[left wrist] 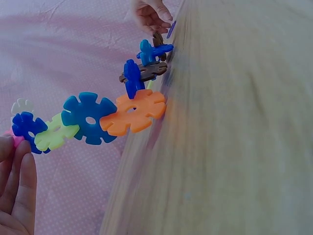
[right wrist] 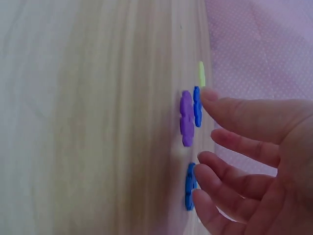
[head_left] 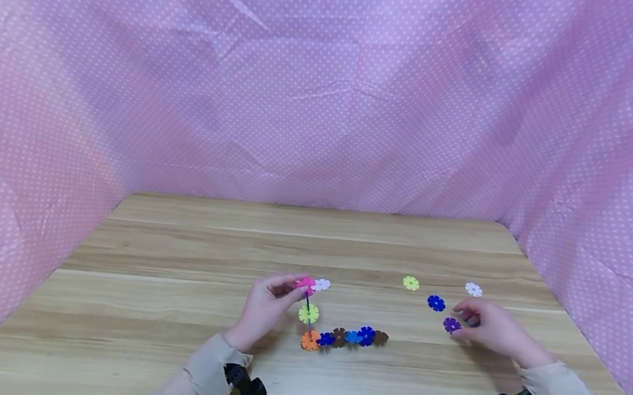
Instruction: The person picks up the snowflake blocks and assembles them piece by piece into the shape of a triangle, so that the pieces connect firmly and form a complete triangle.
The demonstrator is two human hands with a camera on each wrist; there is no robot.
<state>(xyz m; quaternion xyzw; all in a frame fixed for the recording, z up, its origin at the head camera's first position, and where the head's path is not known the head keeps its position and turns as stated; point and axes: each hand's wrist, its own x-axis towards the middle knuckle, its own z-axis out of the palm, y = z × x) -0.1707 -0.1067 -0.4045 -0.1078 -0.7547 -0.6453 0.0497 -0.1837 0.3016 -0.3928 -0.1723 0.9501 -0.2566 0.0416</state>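
My left hand (head_left: 264, 307) pinches a pink flower-shaped plastic disc (head_left: 305, 283) between thumb and fingers. It belongs to a chain of interlocked discs: a white disc (head_left: 322, 284), a yellow-green disc (left wrist: 56, 132), a teal-blue disc (left wrist: 89, 119) and an orange disc (left wrist: 134, 112) low at the bend. From there several blue and brown discs (head_left: 339, 337) run rightward along the table. My right hand (head_left: 489, 327) is over the right side, fingers loosely bent and apart, holding nothing. Near its fingertips lie a purple disc (right wrist: 187, 119) and a blue disc (right wrist: 190, 187).
Beyond the right hand lie a loose yellow-green disc (head_left: 411, 283), a dark blue disc (head_left: 436, 303) and a white disc (head_left: 473, 289). The wooden table (head_left: 187, 236) is bordered by a pink dotted cloth (head_left: 325, 109) at the back and sides.
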